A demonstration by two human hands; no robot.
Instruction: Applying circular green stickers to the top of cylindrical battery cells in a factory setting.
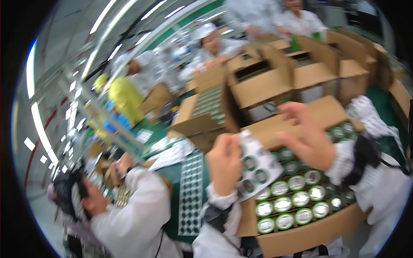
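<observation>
My left hand (224,163) is closed on the edge of a white sheet of round dark-green stickers (260,176), lifted and tilted over an open cardboard box (301,241). Rows of upright cylinders (282,204) fill this box, with shiny metal tops and green rims. Several cylinders at its far and right sides have darker tops (337,202). Above the box's far part hovers my right hand (310,142), its thumb and fingers apart. Nothing shows between them, though the hand is slightly blurred. The sheet hides part of the box's left side.
Left of the box, a long sticker sheet (190,193) lies on the green table (173,215). Open cartons (262,88) line the far side, one holding cylinders (208,105). A co-worker (129,215) sits close on my left. White crumpled material (372,118) lies at right.
</observation>
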